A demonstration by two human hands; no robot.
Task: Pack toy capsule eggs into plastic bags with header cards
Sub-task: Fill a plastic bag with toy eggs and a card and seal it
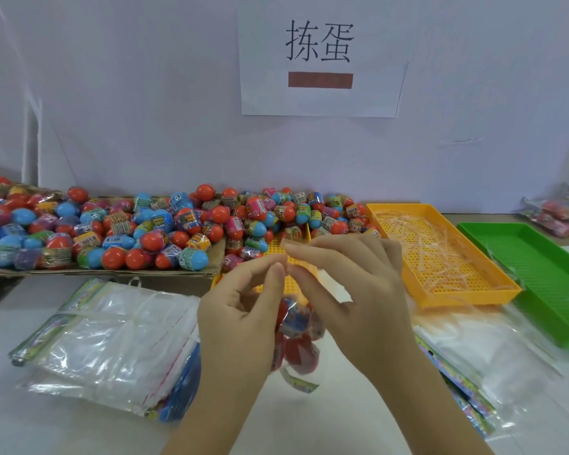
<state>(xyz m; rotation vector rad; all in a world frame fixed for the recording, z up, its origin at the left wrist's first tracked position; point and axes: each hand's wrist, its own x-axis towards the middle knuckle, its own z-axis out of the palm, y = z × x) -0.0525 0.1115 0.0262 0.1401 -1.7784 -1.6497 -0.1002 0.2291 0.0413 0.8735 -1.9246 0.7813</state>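
Observation:
A clear plastic bag (298, 343) with red and blue capsule eggs inside hangs between my hands above the table; its header card points down. My left hand (240, 310) pinches the bag's top edge with thumb and forefinger. My right hand (352, 284) pinches the same top edge from the right, fingers curled. A big heap of loose capsule eggs (165, 228) lies on flattened cardboard (119, 274) at the back left and spills into a yellow tray (296, 267) behind my hands.
A stack of empty bags with header cards (112, 343) lies at the left, another stack (480, 366) at the right. An orange tray (440, 254) holds peeled plastic strips. A green tray (539, 277) stands far right, packed bags (565, 211) behind it. A paper sign (319, 57) hangs on the wall.

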